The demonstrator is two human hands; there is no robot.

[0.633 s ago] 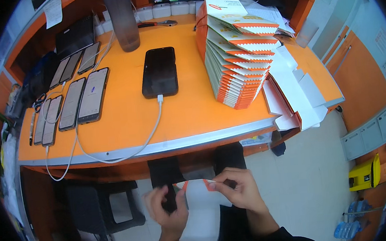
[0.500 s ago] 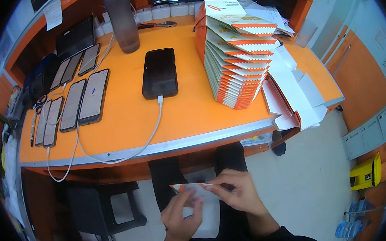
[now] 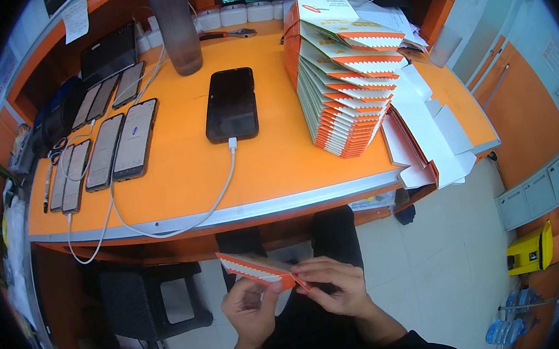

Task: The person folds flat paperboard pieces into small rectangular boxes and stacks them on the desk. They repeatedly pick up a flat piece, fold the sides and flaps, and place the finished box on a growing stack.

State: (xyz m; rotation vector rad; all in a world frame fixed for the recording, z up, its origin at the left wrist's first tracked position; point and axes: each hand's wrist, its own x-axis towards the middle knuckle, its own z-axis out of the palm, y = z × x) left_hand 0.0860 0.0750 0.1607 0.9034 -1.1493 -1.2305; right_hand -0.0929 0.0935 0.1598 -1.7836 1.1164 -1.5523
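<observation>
Over my lap, just below the desk edge, both hands hold an orange-and-white folded card packet [image 3: 251, 268] with a zigzag white strip along its side. My left hand [image 3: 251, 311] pinches its lower edge between thumb and fingers. My right hand [image 3: 335, 287] grips its right end, where an orange flap is bent. On the desk above leans a tall fanned stack of similar packets [image 3: 353, 103], their zigzag edges facing me. Part of the held packet is hidden behind my fingers.
A black phone [image 3: 230, 106] on a white cable lies mid-desk, with several more phones [image 3: 135, 140] at left. A grey bottle [image 3: 176, 35] stands behind them. An opened white carton [image 3: 444, 138] overhangs the right edge. A black stool [image 3: 152, 302] stands lower left.
The packet has turned from nearly edge-on to tilted, showing its orange side and zigzag strip. It has shifted left and my left hand now pinches its lower edge.
</observation>
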